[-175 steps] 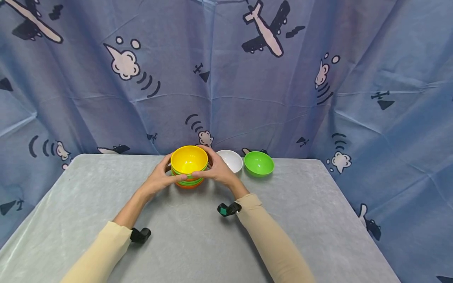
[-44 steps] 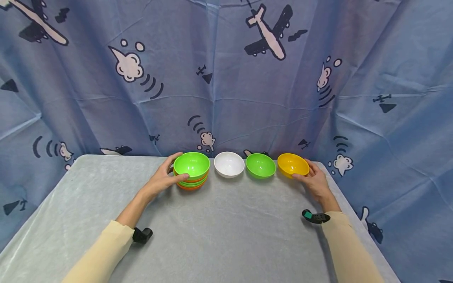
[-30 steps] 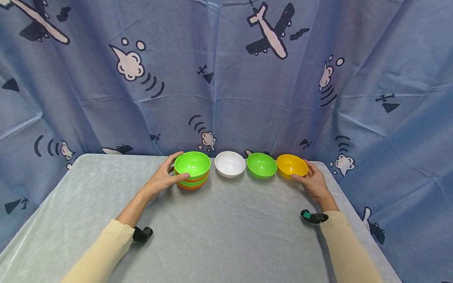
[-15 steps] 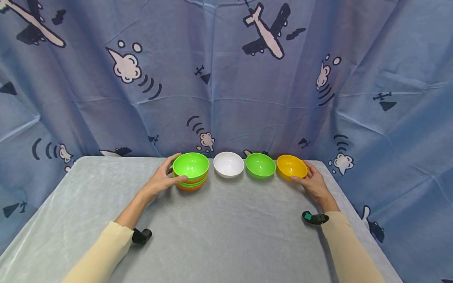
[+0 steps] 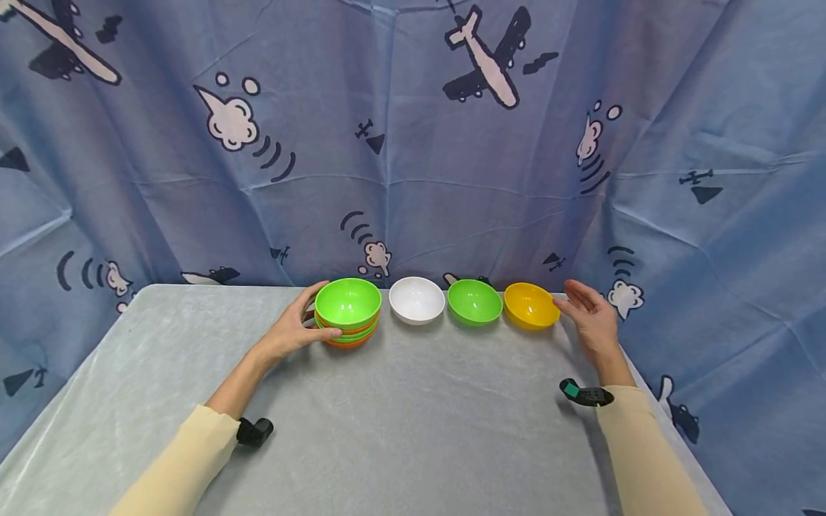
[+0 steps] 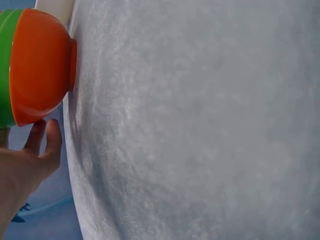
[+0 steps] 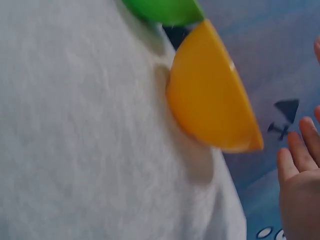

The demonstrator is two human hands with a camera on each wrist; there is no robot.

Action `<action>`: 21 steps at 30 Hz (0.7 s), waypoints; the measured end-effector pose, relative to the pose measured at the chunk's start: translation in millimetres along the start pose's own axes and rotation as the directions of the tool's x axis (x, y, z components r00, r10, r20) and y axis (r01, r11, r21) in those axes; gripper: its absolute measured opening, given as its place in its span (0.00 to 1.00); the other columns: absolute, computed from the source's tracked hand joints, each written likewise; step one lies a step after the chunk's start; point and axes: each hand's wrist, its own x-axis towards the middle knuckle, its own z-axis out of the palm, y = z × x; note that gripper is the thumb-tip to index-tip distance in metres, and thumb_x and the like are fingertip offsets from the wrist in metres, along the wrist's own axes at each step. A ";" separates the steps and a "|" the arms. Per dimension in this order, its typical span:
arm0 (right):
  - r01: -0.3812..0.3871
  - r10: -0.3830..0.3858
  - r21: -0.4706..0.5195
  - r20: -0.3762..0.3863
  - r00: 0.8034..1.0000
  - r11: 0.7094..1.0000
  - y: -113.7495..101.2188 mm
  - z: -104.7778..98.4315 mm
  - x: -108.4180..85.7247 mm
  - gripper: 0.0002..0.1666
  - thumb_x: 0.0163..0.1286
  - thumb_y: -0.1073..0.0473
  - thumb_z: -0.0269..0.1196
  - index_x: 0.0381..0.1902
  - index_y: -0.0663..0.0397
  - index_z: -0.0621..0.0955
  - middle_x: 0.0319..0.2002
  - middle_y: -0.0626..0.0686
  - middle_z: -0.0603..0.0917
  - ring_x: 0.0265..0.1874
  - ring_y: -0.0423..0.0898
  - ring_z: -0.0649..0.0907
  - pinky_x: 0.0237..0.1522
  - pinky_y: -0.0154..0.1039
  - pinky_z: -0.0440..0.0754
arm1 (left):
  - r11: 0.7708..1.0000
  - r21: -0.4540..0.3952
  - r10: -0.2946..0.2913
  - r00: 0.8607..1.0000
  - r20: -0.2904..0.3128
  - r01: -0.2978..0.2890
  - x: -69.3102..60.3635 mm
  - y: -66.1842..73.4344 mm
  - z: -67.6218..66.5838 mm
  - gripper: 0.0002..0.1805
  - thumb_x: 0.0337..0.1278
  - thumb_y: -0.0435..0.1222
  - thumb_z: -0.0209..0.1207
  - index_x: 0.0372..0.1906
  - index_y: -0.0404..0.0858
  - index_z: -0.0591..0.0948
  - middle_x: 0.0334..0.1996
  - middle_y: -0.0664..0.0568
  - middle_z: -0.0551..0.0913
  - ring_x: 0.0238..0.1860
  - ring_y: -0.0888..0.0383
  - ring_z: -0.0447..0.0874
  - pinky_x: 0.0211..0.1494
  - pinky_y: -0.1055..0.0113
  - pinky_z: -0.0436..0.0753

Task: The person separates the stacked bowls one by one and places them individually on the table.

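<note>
On the left, a stack of bowls has a green bowl on top, with orange and green ones beneath it. My left hand holds its left side, thumb along the front and fingers behind. From the left wrist, the bottom orange bowl shows with fingertips of the left hand against its side. A yellow bowl stands upright at the right end of the row. Just right of it my right hand is raised with fingers extended; the right wrist view shows a gap between those fingers and the yellow bowl.
Between the stack and the yellow bowl stand a white bowl and a green bowl, in a line near the back edge. A grey cloth covers the table. Behind it hangs a blue curtain printed with airplanes.
The yellow bowl went from the top of the stack to the right end of the row. My right hand has just let go and moved right. My left hand stays at the stack.
</note>
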 end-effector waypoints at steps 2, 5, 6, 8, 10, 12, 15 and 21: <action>0.033 -0.033 0.044 -0.014 0.999 0.998 -3.4 3.9 -1.2 0.39 0.63 0.60 0.75 0.69 0.65 0.74 0.65 0.57 0.77 0.64 0.46 0.76 0.55 0.26 0.76 | 1.000 0.001 -0.001 1.000 -0.001 0.001 0.2 -0.5 0.0 0.54 0.55 0.35 0.75 0.81 0.45 0.54 0.76 0.45 0.57 0.73 0.38 0.61 0.71 0.42 0.64; 0.092 -0.090 0.060 -0.020 0.996 0.994 -7.5 10.8 -3.2 0.34 0.63 0.61 0.74 0.64 0.68 0.77 0.59 0.58 0.82 0.53 0.43 0.82 0.52 0.27 0.78 | 1.000 0.006 -0.002 1.000 -0.003 0.002 0.7 -1.0 0.0 0.54 0.55 0.34 0.75 0.81 0.45 0.54 0.76 0.44 0.57 0.72 0.37 0.61 0.71 0.41 0.64; 0.106 -0.105 0.054 -0.021 0.994 0.993 -9.3 13.1 -3.8 0.33 0.64 0.61 0.74 0.63 0.68 0.78 0.58 0.59 0.82 0.51 0.42 0.83 0.51 0.27 0.79 | 1.000 0.007 -0.001 1.000 -0.002 0.001 1.0 -1.2 0.0 0.54 0.55 0.34 0.75 0.81 0.44 0.54 0.76 0.44 0.57 0.72 0.37 0.60 0.71 0.41 0.64; 0.131 -0.131 0.035 -0.014 0.991 0.991 -12.2 17.8 -5.4 0.30 0.64 0.62 0.73 0.61 0.70 0.78 0.55 0.61 0.83 0.49 0.43 0.84 0.51 0.28 0.80 | 1.000 0.008 -0.002 1.000 0.000 0.002 1.3 -1.3 -0.2 0.54 0.55 0.34 0.75 0.81 0.44 0.54 0.76 0.44 0.57 0.73 0.37 0.60 0.71 0.41 0.64; 0.152 -0.153 0.032 0.005 0.988 0.988 -14.4 22.8 -7.3 0.28 0.65 0.63 0.73 0.59 0.71 0.79 0.53 0.62 0.84 0.47 0.43 0.84 0.50 0.29 0.81 | 1.000 0.012 -0.002 1.000 0.002 0.002 1.4 -1.2 -0.4 0.54 0.55 0.35 0.75 0.81 0.44 0.53 0.77 0.44 0.56 0.73 0.36 0.60 0.71 0.41 0.64; 0.176 -0.177 0.029 0.036 0.984 0.984 -16.7 28.5 -9.6 0.26 0.66 0.65 0.71 0.57 0.73 0.78 0.51 0.61 0.85 0.46 0.44 0.85 0.49 0.30 0.81 | 1.000 0.017 -0.003 1.000 0.002 0.003 1.5 -1.1 -0.6 0.54 0.55 0.36 0.75 0.81 0.45 0.54 0.77 0.44 0.56 0.73 0.36 0.60 0.71 0.41 0.64; 0.201 -0.204 0.036 0.083 0.975 0.979 -20.2 38.6 -13.1 0.23 0.67 0.68 0.70 0.55 0.75 0.79 0.48 0.58 0.86 0.44 0.44 0.85 0.48 0.31 0.82 | 1.000 0.023 -0.005 1.000 0.000 0.005 1.2 -0.6 -0.4 0.54 0.55 0.36 0.75 0.81 0.45 0.54 0.77 0.44 0.57 0.73 0.36 0.60 0.71 0.41 0.64; 0.235 -0.233 0.008 0.176 0.956 0.972 -26.1 58.9 -17.3 0.21 0.69 0.67 0.69 0.54 0.76 0.79 0.46 0.54 0.86 0.42 0.45 0.85 0.49 0.30 0.82 | 0.999 0.031 -0.019 1.000 -0.001 0.019 0.5 0.2 -0.8 0.54 0.55 0.36 0.75 0.81 0.45 0.54 0.77 0.44 0.56 0.73 0.36 0.59 0.71 0.40 0.63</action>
